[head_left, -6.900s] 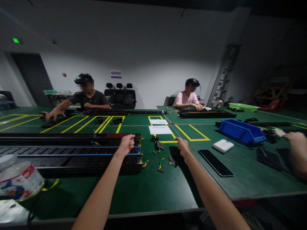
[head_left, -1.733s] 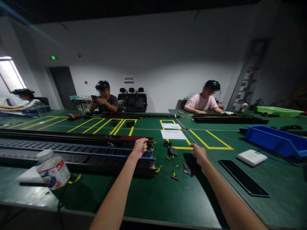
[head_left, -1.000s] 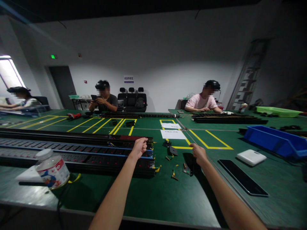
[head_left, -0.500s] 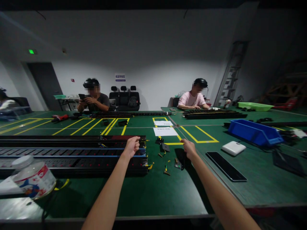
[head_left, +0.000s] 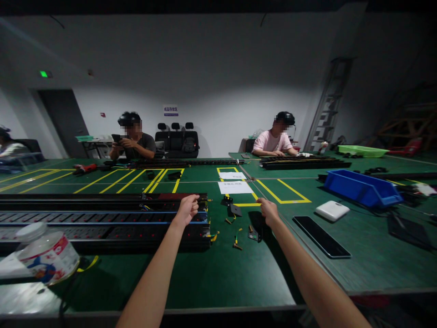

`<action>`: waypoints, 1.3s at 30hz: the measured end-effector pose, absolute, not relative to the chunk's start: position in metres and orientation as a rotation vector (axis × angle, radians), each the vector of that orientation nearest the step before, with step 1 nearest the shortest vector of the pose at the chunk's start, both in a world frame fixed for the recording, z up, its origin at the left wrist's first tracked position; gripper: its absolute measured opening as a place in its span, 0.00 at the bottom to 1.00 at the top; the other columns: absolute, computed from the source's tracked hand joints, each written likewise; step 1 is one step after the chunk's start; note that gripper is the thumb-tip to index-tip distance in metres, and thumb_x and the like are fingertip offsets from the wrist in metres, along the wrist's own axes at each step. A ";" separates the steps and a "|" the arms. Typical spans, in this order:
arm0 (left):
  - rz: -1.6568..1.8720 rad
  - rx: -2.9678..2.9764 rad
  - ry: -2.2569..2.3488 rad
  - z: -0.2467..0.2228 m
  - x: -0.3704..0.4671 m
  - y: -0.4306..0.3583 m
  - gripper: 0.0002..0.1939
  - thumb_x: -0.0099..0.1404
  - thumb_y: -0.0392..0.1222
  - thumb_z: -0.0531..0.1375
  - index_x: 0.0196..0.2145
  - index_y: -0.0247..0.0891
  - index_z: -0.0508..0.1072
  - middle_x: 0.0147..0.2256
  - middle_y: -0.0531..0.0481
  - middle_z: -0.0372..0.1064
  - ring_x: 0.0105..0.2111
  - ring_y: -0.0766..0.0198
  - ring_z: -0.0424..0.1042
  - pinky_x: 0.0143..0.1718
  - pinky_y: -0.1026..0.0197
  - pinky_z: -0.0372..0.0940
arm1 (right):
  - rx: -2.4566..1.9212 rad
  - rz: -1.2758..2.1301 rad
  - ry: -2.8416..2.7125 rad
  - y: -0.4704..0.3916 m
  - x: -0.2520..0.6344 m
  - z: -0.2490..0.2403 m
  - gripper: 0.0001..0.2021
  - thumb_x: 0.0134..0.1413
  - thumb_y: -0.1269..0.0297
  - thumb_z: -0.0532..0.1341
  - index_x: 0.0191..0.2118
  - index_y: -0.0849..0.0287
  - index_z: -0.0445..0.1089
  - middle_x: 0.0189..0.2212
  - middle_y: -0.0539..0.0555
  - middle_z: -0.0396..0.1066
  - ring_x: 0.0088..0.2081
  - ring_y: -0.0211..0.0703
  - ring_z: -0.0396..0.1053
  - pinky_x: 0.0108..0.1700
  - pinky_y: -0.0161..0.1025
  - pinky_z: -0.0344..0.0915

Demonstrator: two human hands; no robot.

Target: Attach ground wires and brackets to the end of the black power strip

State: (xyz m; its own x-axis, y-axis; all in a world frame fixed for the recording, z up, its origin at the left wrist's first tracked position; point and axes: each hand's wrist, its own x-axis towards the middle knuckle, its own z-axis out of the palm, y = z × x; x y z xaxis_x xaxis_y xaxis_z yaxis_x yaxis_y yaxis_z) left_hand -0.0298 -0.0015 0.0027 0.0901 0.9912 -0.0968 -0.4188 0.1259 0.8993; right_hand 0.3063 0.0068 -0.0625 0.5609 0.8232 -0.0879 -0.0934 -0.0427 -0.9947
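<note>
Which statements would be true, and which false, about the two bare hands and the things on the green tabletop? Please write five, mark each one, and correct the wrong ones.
1. The bare left hand has curled fingers. True.
2. The clear plastic jar with a white lid stands right of the bare right hand. False: the jar stands at the picture's far left.
3. The small square black plate lies between the two hands in the picture. True.
4. The open blue plastic bin is left of the rounded white box. False: the bin is behind it and to its right.
5. The flat black rectangular device touches neither hand. True.
</note>
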 end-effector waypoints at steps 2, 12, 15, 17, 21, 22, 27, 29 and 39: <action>1.251 0.841 0.884 0.003 -0.030 -0.001 0.17 0.52 0.38 0.66 0.25 0.40 0.58 0.14 0.68 0.42 0.12 0.78 0.42 0.13 0.72 0.36 | -1.429 0.836 -0.676 0.007 0.307 -0.063 0.08 0.42 0.62 0.62 0.28 0.62 0.71 0.14 0.39 0.46 0.16 0.30 0.42 0.16 0.31 0.39; 1.254 0.830 0.884 0.005 -0.029 -0.003 0.17 0.52 0.38 0.66 0.25 0.40 0.58 0.14 0.68 0.42 0.12 0.78 0.41 0.13 0.72 0.35 | -1.448 0.827 -0.682 0.008 0.307 -0.063 0.09 0.42 0.61 0.62 0.28 0.62 0.71 0.14 0.40 0.45 0.16 0.30 0.42 0.16 0.30 0.40; 1.253 0.828 0.885 0.005 -0.029 -0.003 0.17 0.52 0.38 0.66 0.25 0.40 0.58 0.14 0.68 0.42 0.12 0.78 0.41 0.13 0.72 0.35 | -1.451 0.819 -0.677 0.007 0.306 -0.062 0.09 0.42 0.61 0.62 0.28 0.62 0.71 0.14 0.40 0.46 0.16 0.31 0.43 0.16 0.31 0.40; 1.250 0.828 0.887 0.005 -0.029 -0.003 0.17 0.52 0.38 0.66 0.25 0.40 0.58 0.14 0.68 0.43 0.12 0.79 0.41 0.13 0.72 0.35 | -1.450 0.821 -0.675 0.006 0.306 -0.061 0.09 0.41 0.61 0.62 0.28 0.62 0.71 0.13 0.40 0.46 0.16 0.31 0.43 0.16 0.31 0.40; 1.249 0.834 0.889 0.004 -0.029 -0.002 0.17 0.52 0.38 0.67 0.25 0.40 0.58 0.14 0.67 0.43 0.12 0.79 0.41 0.13 0.73 0.36 | -1.444 0.814 -0.674 0.005 0.305 -0.060 0.09 0.41 0.62 0.62 0.28 0.62 0.71 0.14 0.40 0.46 0.16 0.31 0.43 0.16 0.31 0.40; 1.249 0.836 0.889 0.004 -0.029 -0.001 0.17 0.52 0.38 0.67 0.25 0.40 0.58 0.14 0.67 0.43 0.12 0.79 0.42 0.13 0.73 0.36 | -1.445 0.812 -0.675 0.005 0.305 -0.060 0.09 0.41 0.62 0.62 0.28 0.62 0.71 0.14 0.40 0.46 0.16 0.31 0.43 0.16 0.31 0.40; 1.247 0.842 0.892 0.003 -0.030 -0.001 0.17 0.52 0.38 0.67 0.25 0.40 0.58 0.15 0.67 0.43 0.12 0.79 0.42 0.13 0.72 0.36 | -1.447 0.811 -0.688 0.005 0.305 -0.061 0.09 0.42 0.61 0.62 0.28 0.62 0.71 0.13 0.40 0.46 0.16 0.31 0.43 0.16 0.32 0.40; 1.248 0.842 0.888 0.002 -0.030 0.000 0.17 0.52 0.39 0.67 0.25 0.39 0.58 0.15 0.67 0.43 0.12 0.78 0.43 0.13 0.72 0.36 | -1.438 0.812 -0.690 0.005 0.305 -0.061 0.09 0.42 0.61 0.62 0.28 0.62 0.71 0.13 0.40 0.46 0.16 0.31 0.42 0.16 0.32 0.40; 1.245 0.839 0.884 0.004 -0.029 -0.001 0.16 0.52 0.39 0.67 0.26 0.39 0.59 0.14 0.68 0.42 0.12 0.78 0.41 0.13 0.72 0.35 | -1.442 0.818 -0.674 0.003 0.304 -0.057 0.07 0.42 0.63 0.61 0.27 0.62 0.70 0.13 0.40 0.47 0.15 0.30 0.42 0.16 0.31 0.40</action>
State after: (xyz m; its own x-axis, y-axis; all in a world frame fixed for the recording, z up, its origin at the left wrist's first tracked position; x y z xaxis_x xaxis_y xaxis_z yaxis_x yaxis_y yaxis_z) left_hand -0.0293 -0.0014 0.0036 0.1010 0.9901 -0.0972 -0.4178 0.1308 0.8991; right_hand 0.3039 0.0031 -0.0569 0.5733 0.8153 -0.0810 -0.0769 -0.0449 -0.9960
